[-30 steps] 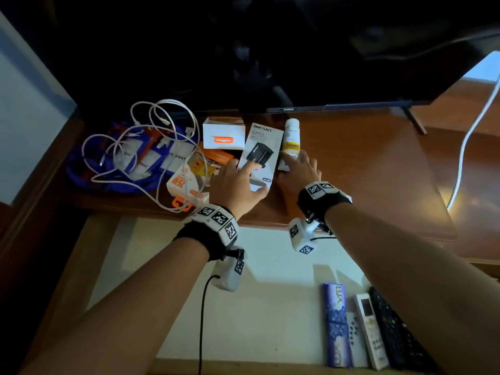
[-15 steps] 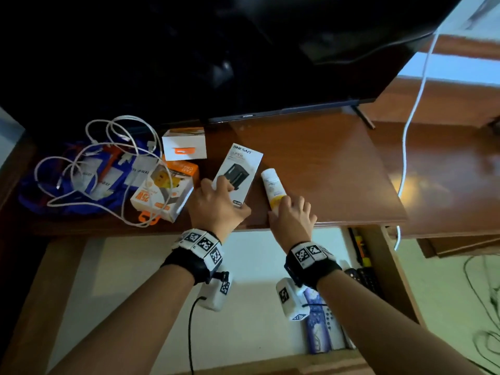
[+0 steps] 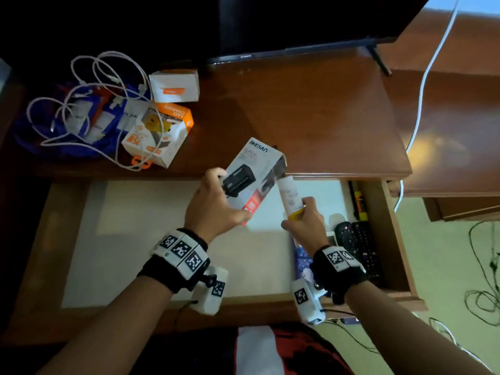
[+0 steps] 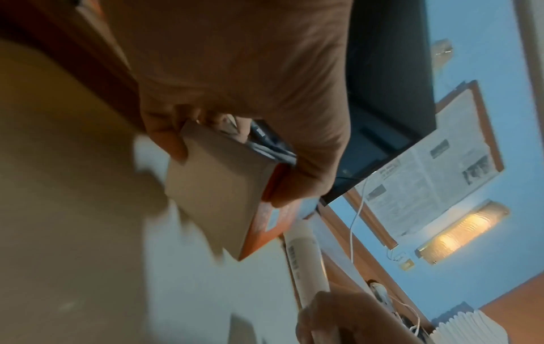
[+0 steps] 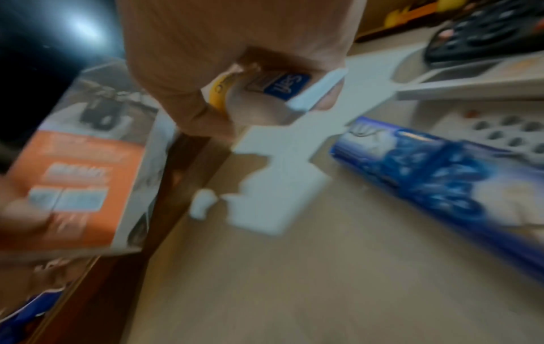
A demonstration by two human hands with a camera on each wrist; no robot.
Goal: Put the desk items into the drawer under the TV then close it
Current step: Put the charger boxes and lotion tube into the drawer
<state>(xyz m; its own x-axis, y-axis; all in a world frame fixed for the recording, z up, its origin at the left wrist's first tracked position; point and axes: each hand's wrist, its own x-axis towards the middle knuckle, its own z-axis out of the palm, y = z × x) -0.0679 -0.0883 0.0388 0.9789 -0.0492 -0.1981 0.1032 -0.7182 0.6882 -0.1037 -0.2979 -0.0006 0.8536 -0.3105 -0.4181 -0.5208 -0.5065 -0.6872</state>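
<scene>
My left hand (image 3: 216, 204) grips a grey and orange charger box (image 3: 251, 174), held tilted above the open drawer (image 3: 151, 239); the same box (image 4: 217, 200) shows in the left wrist view and, blurred, (image 5: 79, 186) in the right wrist view. My right hand (image 3: 303, 223) grips a white tube with a yellow band (image 3: 289, 196) just right of the box, also over the drawer; its lower end (image 5: 282, 88) sits in my curled fingers. Two orange and white boxes (image 3: 174, 86) (image 3: 159, 131) and tangled white cables (image 3: 89, 104) lie on the desk's left part.
The drawer's right end holds a blue packet (image 5: 441, 183), a white remote (image 5: 494, 132) and black remotes (image 3: 359, 244). The TV (image 3: 270, 23) stands at the desk's back. A white cable (image 3: 422, 85) hangs at the right. The drawer's front rail (image 3: 243, 307) is near my wrists.
Both hands lifted their items off the desk top and drew them toward me over the open drawer. The box now tilts upward in the left hand.
</scene>
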